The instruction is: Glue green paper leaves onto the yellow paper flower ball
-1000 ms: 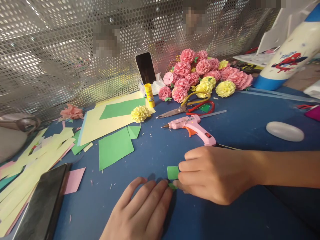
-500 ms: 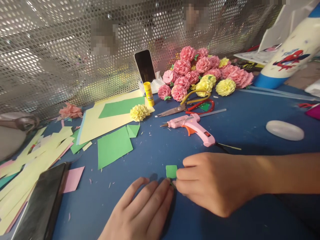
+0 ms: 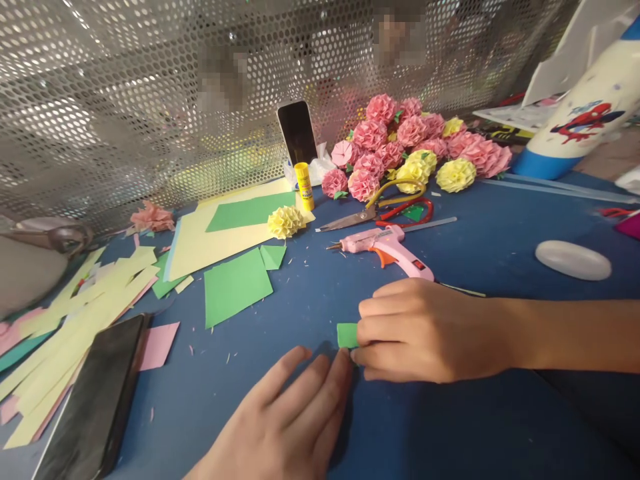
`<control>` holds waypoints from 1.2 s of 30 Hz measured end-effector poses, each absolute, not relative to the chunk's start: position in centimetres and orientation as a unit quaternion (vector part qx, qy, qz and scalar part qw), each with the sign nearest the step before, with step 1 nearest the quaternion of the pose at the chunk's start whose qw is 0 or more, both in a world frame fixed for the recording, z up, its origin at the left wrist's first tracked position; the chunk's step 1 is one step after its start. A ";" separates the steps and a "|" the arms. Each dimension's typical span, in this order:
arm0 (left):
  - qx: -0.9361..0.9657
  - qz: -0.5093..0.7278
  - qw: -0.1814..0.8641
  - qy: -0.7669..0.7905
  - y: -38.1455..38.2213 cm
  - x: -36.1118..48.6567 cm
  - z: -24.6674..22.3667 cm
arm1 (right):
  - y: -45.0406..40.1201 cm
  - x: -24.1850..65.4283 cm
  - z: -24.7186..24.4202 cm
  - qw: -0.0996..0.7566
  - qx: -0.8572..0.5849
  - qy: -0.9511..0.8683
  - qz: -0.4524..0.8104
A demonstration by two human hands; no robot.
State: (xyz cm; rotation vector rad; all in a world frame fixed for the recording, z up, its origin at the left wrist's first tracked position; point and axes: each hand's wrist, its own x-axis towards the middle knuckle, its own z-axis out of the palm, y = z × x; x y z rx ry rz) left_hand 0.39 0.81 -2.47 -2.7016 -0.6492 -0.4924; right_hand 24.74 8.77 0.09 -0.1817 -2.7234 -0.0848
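Observation:
A small green paper piece (image 3: 347,335) lies on the blue table between my hands. My right hand (image 3: 430,330) has its fingers curled over the right part of this piece; whatever its fingertips pinch is hidden. My left hand (image 3: 295,413) rests low in the view with its fingers apart, the fingertips touching the near edge of the green piece. Just beyond my right hand lies a pink glue gun (image 3: 395,250) with an orange trigger. Scissors (image 3: 370,215) with yellow and red handles lie behind it.
Pink and yellow paper flowers (image 3: 390,150) are heaped at the back. A glue stick (image 3: 303,187), an upright phone (image 3: 297,132), green sheets (image 3: 237,287), paper strips (image 3: 85,313), a dark phone (image 3: 95,400), a white oval object (image 3: 573,260) and a bottle (image 3: 575,113) surround the work area.
My right hand has shifted a little away from me and now covers more of the green piece. The whole view has moved slightly, while my left hand stays beside the piece.

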 end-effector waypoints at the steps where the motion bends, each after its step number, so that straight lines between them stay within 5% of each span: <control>1: -0.946 -0.165 0.155 -0.233 0.8 0.3 -2.5 | 8.7 24.7 0.1 0.208 -0.070 -0.975 -0.028; 21: -0.939 -0.162 0.139 -0.270 0.3 0.4 -1.7 | 7.9 24.2 -1.0 0.211 -0.143 -0.957 0.139; 36: -0.919 -0.232 0.094 -0.306 0.6 0.7 -2.6 | 7.7 24.1 -0.9 0.203 -0.105 -0.972 0.051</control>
